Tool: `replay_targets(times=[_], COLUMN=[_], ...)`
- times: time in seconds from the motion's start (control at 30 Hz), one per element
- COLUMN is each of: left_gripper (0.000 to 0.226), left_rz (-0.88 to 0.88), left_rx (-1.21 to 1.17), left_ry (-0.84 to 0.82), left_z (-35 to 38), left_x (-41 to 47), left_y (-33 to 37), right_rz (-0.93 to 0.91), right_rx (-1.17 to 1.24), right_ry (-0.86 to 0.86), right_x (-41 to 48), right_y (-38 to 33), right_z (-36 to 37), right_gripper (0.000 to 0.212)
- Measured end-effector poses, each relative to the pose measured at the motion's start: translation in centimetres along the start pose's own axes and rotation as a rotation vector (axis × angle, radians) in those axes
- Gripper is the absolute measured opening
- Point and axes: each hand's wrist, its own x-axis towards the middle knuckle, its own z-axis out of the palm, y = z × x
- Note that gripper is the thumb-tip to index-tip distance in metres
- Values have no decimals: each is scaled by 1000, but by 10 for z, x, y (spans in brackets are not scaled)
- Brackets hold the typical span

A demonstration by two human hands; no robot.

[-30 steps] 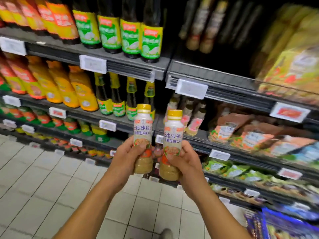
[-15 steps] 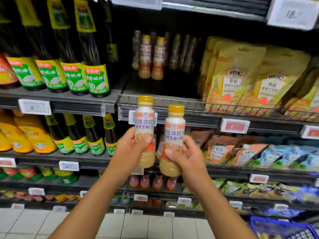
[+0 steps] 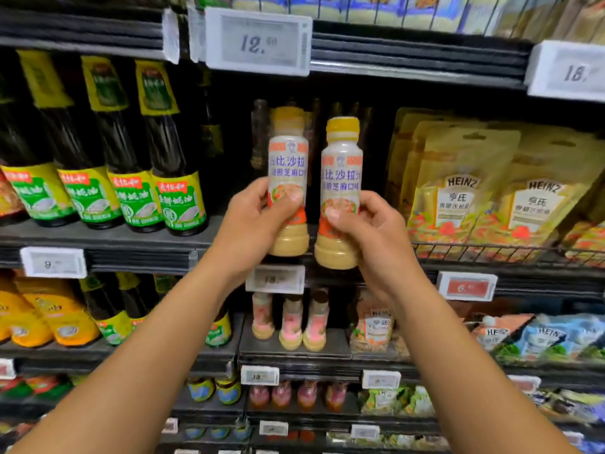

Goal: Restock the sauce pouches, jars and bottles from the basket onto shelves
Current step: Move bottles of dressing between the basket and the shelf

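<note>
Bottles are what moved: a second ago the pair hung low, in front of the lower shelves with floor tiles in sight. Now both are raised level with the shelf (image 3: 108, 235) that carries the dark bottles (image 3: 178, 191) and the yellow pouches (image 3: 458, 198).

The grip itself is unchanged. The left hand (image 3: 250, 224) is wrapped round the lower half of the left bottle (image 3: 288, 165), thumb across the label, and the right hand (image 3: 371, 231) holds the right bottle (image 3: 342, 172) the same way. Both stand upright with yellow caps up, just beside each other with a thin gap between them, the left one a little higher. Neither touches the shelf yet; their bases hang about at its front edge, above the price tag (image 3: 275, 279).

Behind them, in the dark space between the dark bottles and the pouches, a few matching bottles (image 3: 260, 136) stand toward the back edge, blurred. That match suggests the right slot has been found, so the searching looks finished and only the placing remains. The front of that space seems free, and the wire rail (image 3: 491, 252) begins only further right, by the pouches. The next move likely calls for pushing both bottles forward and setting them down near the front edge, labels out. The basket is not in view, so I cannot tell how much stock is left.
</note>
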Motion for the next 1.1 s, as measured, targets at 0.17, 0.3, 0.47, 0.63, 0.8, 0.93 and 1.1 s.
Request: replay_targets(times=[0.17, 0.3, 0.47, 0.63, 0.8, 0.93, 1.1], left_gripper=[23, 27, 33, 41, 45, 55, 88], left_rz=[32, 30, -39, -102, -127, -132, -307], left_rx=[94, 155, 206, 286, 340, 466, 1032], left_ry=[-110, -166, -227, -283, -337, -372, -375], left_z=[-13, -17, -17, -15, -13, -15, -25], left_x=[53, 83, 107, 118, 120, 115, 110], left_y=[3, -8, -28, -36, -38, -34, -31], right_rz=[-29, -5, 103, 165, 236, 309, 380], right_rx=[-104, -190, -202, -303, -332, -395, -934], right_ry=[100, 152, 208, 163, 192, 244, 218], right_x=[43, 71, 96, 104, 102, 98, 85], right_y=[-6, 6, 27, 31, 29, 23, 10], right_z=[3, -5, -14, -19, -15, -14, -16], right_gripper=[40, 47, 36, 34, 55, 55, 51])
